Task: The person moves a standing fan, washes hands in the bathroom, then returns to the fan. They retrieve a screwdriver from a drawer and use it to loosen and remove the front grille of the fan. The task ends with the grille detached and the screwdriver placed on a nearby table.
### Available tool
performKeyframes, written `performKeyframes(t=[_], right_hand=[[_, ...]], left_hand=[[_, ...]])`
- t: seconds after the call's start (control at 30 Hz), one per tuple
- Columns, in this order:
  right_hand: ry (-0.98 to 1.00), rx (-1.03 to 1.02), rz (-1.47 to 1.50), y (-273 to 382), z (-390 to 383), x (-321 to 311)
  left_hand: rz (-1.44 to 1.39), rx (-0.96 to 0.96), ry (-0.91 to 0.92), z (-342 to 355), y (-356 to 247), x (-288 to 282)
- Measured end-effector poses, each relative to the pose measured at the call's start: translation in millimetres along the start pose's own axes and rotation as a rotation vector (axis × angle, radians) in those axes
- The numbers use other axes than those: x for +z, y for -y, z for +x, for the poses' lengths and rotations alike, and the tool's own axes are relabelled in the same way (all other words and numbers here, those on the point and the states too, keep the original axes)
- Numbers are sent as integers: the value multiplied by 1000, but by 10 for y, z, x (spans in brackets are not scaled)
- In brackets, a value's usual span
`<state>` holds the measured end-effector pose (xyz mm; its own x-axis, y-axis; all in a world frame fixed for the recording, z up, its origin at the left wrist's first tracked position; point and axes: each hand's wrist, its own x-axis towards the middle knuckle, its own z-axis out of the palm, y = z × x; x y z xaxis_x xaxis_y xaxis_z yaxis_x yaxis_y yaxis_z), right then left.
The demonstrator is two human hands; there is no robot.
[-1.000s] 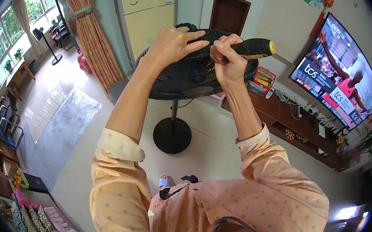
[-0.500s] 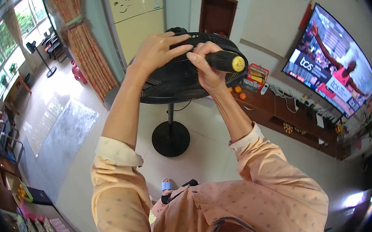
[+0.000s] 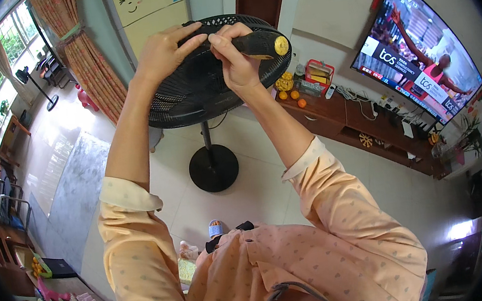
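Observation:
A black standing fan (image 3: 209, 98) is in front of me, its round mesh head tilted up under my hands. My right hand (image 3: 237, 60) is closed around a screwdriver (image 3: 258, 44) with a thick black handle and a round yellow end. Its shaft and tip are hidden behind my fingers. My left hand (image 3: 160, 56) grips a dark part at the far side of the fan head, thumb and forefinger stretched towards my right hand. What lies under those fingertips is mostly covered. The fan's pole runs down to a round black base (image 3: 213, 168) on the floor.
At the right, a brown low cabinet (image 3: 331, 114) carries oranges, a red basket (image 3: 319, 76) and cables, beneath a large television (image 3: 418, 49). A cream fridge (image 3: 150, 13) stands behind the fan. Another standing fan (image 3: 37, 86) is far left, past a curtain (image 3: 78, 50).
My view has shifted, so hands and fan head sit further left and higher. The screwdriver handle has turned slightly; both hands keep their places at the fan.

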<state>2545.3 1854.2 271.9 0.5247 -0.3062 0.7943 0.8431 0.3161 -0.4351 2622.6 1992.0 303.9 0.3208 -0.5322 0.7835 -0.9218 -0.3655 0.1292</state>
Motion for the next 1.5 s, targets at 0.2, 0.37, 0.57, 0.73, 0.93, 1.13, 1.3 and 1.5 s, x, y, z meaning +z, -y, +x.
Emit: performKeyframes(t=[0.2, 0.37, 0.57, 0.73, 0.93, 1.13, 1.3, 1.5], right_hand=[[-256, -62, 114, 251, 107, 139], [-418, -128, 223, 780, -12, -277], [-849, -169, 235, 1209, -340, -1145], [-820, -289, 163, 1275, -433, -1529], [-841, -283, 33, 1236, -418, -1638], [-796, -315, 75, 1160, -309, -1680], [-757, -301, 209, 1295, -322, -1682], [-532, -124, 306, 1405, -124, -1540]], left_hand=[[-57, -70, 39, 67, 23, -36], [-56, -137, 64, 115, -48, -93], [-72, -99, 86, 116, -180, -163], [-21, -92, 120, 75, -237, -203], [-6, -95, 127, 25, -245, -242], [31, -60, 139, 72, -214, -260], [32, -35, 145, 20, -306, -330], [245, -37, 30, -66, -704, -312]])
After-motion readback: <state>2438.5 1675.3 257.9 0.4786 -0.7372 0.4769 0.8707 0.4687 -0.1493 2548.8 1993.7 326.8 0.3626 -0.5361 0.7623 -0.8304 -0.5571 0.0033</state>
